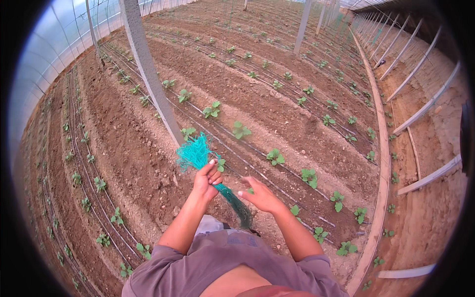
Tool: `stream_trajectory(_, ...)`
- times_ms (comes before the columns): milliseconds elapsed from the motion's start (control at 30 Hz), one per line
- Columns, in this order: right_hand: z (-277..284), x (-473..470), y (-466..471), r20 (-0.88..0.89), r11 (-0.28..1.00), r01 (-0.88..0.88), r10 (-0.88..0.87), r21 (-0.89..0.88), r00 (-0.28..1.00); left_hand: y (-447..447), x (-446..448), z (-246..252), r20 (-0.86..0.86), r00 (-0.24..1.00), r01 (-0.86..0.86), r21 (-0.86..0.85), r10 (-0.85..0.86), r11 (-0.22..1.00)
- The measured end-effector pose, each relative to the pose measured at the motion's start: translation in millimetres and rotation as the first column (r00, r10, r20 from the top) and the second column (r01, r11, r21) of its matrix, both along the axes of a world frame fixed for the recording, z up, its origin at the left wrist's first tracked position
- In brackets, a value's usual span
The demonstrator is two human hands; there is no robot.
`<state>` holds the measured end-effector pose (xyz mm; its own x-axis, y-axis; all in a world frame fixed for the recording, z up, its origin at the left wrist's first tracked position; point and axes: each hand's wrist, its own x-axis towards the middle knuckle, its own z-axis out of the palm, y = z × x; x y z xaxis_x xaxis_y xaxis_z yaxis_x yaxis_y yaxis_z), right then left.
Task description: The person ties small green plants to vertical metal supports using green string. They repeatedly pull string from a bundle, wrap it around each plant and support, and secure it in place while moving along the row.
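Observation:
My left hand (208,180) is closed around the middle of a bundle of green twine (196,153). Frayed, bright turquoise ends fan out above the fist. Below it, the darker strands (235,204) hang down towards my waist. To the right of the hanging strands is my right hand (261,196), its thumb and fingers apart, with nothing held in it. Part of a small green leaf shows by the right thumb, and another leaf (221,165) shows beside the left fist.
A concrete post (150,70) rises just beyond the twine. Rows of leafy seedlings (275,157) grow along drip lines (259,152) in brown soil. At the right, a narrow concrete strip (381,167) borders an earthen wall with slanted poles (430,174). Plastic sheeting (48,52) encloses the far left.

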<state>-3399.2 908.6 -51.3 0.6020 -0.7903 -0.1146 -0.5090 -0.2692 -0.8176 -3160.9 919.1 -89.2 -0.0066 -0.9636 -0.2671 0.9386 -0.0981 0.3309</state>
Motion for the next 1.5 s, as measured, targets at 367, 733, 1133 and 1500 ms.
stream_trajectory(367, 301, 103, -145, 0.249, 0.493, 0.322, -0.210, -0.808, 0.946, -94, 139, 92, 0.146, 0.988, 0.006, -0.313, 0.042, 0.950)
stream_trajectory(733, 505, 228, -282, 0.080, 0.149, 0.211, -0.605, -0.966, 0.792, -249, 195, 280, 0.359, 0.933, 0.137, -0.446, 0.037, 0.885)
stream_trajectory(1133, 438, 245, -316, 0.768, 0.759, 0.622, -0.279, -0.192, 0.577, -346, 136, 454, 0.405, 0.900, 0.119, -0.588, 0.163, 0.800)
stream_trajectory(1500, 445, 216, -319, 0.447, 0.578, 0.533, -0.299, -0.618, 0.843, -361, 110, 459, 0.497, 0.815, 0.146, -0.673, 0.298, 0.725)
